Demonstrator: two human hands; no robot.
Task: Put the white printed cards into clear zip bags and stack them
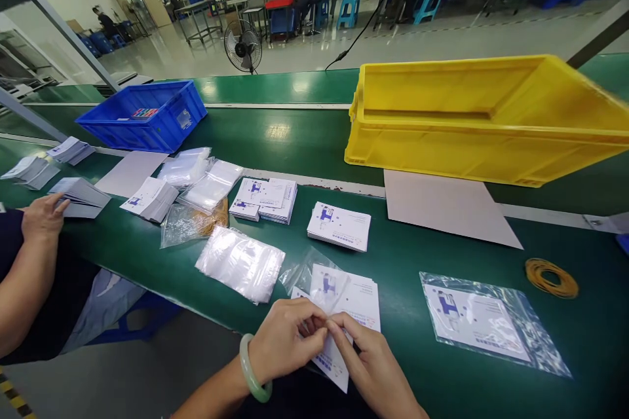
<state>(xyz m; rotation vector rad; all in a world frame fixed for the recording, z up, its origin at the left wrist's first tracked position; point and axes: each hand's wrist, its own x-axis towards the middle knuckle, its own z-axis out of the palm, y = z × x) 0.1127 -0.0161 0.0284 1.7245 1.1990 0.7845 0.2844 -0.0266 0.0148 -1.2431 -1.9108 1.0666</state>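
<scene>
My left hand [287, 342], with a green bangle on its wrist, and my right hand [371, 360] meet at the near edge of the green table [393, 255]. Both pinch the open end of a clear plastic bag [319, 278] that lies over a small stack of white printed cards [361, 304]. The fingers of both hands are closed on the bag's edge. A filled bag with a card inside [484, 321] lies flat to the right. A pile of empty clear bags [240, 263] lies to the left.
Stacks of cards [339, 226] [268, 200], rubber bands [550, 277], a grey sheet [442, 206]. A yellow bin [472, 121] and blue bin [145, 116] stand on the belt behind. A co-worker's hand [43, 216] rests on cards at left.
</scene>
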